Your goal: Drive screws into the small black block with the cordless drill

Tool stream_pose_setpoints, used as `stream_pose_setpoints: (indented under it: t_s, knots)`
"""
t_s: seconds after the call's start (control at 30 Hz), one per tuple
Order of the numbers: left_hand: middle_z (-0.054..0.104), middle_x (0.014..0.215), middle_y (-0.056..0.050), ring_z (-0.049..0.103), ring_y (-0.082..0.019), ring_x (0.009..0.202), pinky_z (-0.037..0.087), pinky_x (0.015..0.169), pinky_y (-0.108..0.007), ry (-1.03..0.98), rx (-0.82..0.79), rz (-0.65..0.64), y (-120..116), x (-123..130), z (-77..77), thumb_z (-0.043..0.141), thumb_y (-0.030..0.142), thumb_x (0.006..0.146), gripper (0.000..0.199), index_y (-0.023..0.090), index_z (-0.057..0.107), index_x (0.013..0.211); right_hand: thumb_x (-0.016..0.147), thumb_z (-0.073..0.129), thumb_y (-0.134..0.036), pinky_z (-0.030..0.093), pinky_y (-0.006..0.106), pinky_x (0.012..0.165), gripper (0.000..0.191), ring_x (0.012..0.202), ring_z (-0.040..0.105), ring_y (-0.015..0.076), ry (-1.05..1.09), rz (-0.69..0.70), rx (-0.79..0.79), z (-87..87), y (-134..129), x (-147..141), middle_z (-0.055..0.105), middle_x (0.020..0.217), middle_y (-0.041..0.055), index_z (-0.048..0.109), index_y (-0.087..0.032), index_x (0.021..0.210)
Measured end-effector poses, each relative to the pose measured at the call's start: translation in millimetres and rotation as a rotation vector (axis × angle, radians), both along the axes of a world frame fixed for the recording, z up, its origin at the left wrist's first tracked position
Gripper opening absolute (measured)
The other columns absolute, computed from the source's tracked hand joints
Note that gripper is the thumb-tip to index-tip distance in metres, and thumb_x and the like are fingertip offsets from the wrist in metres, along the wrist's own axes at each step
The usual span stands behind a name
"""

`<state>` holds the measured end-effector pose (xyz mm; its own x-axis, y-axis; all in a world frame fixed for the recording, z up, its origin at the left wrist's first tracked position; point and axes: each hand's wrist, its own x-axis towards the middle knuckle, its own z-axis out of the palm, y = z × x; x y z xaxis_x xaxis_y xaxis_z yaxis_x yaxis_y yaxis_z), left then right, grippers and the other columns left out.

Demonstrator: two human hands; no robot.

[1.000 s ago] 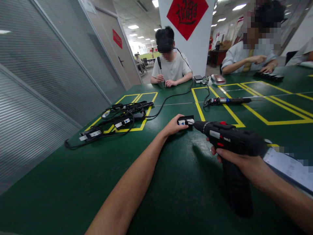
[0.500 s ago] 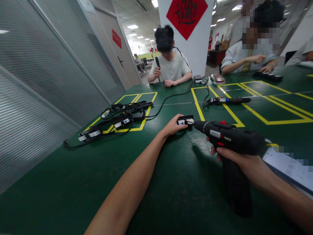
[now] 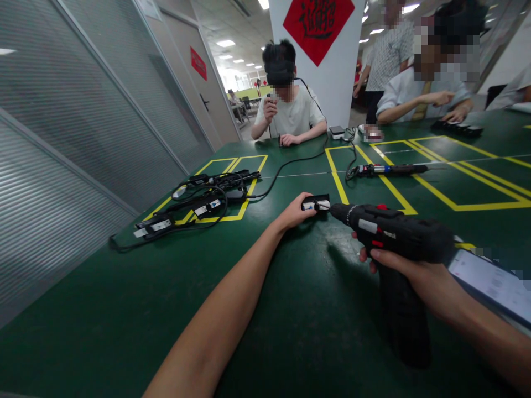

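The left hand (image 3: 295, 213) covered one end of the small black and white piece (image 3: 323, 205). The tip of the drill (image 3: 398, 235) was too tiny to tell if it touched the piece. Some fingers of the right hand (image 3: 409, 266) hid behind the drill. The right arm (image 3: 481, 318) hid part of the phone (image 3: 493, 284), and its words were too small to read. The top edge cut off the red sign (image 3: 318, 47). Squares blurred the standing person's (image 3: 385, 69) head.

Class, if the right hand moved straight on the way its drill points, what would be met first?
Probably the small black-and-white part held by the left hand. The front of the drill appears right beside it, though depth is unclear.
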<state>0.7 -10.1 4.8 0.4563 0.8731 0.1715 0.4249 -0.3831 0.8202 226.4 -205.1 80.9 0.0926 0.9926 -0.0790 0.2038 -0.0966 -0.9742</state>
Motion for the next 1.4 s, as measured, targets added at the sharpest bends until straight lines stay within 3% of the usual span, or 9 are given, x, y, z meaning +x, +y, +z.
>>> stream_pose_setpoints:
  t_s: [0.27, 0.4, 0.77, 1.03, 1.4]
  knots:
    - [0.058, 0.104, -0.004, 0.055, -0.017, 0.089, 0.045, 0.08, -0.028, 0.015, 0.024, 0.005, 0.3, -0.4, 1.0, 0.057, 0.024, 0.071, 0.047, 0.016, 0.049, 0.116, 0.078, 0.065, -0.041, 0.051, 0.036, 0.075, 0.021, 0.074, 0.065, 0.0208, -0.052, 0.1, 0.0, -6.6, 0.5, 7.0, 0.072, 0.08, 0.0008, 0.071, -0.025, 0.091]
    - [0.059, 0.106, -0.004, 0.055, -0.017, 0.089, 0.045, 0.08, -0.028, 0.026, 0.014, 0.012, -1.7, -0.2, 2.9, 0.057, 0.027, 0.072, 0.046, 0.016, 0.05, 0.117, 0.077, 0.067, -0.04, 0.053, 0.037, 0.074, 0.024, 0.07, 0.065, 0.0203, -0.02, 0.087, 0.007, -6.6, 0.1, 7.8, 0.072, 0.081, 0.0009, 0.07, -0.026, 0.096]
    - [0.06, 0.103, -0.004, 0.055, -0.015, 0.082, 0.045, 0.074, -0.026, 0.019, 0.023, 0.014, 1.0, -0.4, -0.1, 0.058, 0.029, 0.074, 0.044, 0.017, 0.051, 0.115, 0.074, 0.067, -0.036, 0.052, 0.036, 0.072, 0.013, 0.068, 0.063, 0.02, -0.003, 0.059, 0.002, -2.4, -0.5, 0.7, 0.07, 0.076, 0.0003, 0.069, -0.025, 0.082]
    - [0.059, 0.097, -0.002, 0.053, -0.013, 0.076, 0.043, 0.069, -0.024, 0.002, 0.024, 0.005, 2.9, 0.1, -2.5, 0.059, 0.029, 0.073, 0.045, 0.017, 0.05, 0.115, 0.079, 0.063, -0.037, 0.046, 0.031, 0.059, 0.015, 0.063, 0.06, 0.0185, -0.035, 0.12, -0.035, -3.0, -1.1, 4.6, 0.066, 0.067, 0.0004, 0.07, -0.024, 0.076]
    - [0.059, 0.099, -0.003, 0.054, -0.013, 0.079, 0.044, 0.073, -0.025, -0.006, 0.028, 0.004, 4.4, -0.3, -4.5, 0.061, 0.03, 0.073, 0.045, 0.017, 0.05, 0.114, 0.077, 0.066, -0.037, 0.047, 0.033, 0.065, 0.012, 0.066, 0.061, 0.018, 0.005, 0.1, -0.032, -8.5, 1.9, 6.0, 0.068, 0.069, 0.0003, 0.071, -0.025, 0.077]
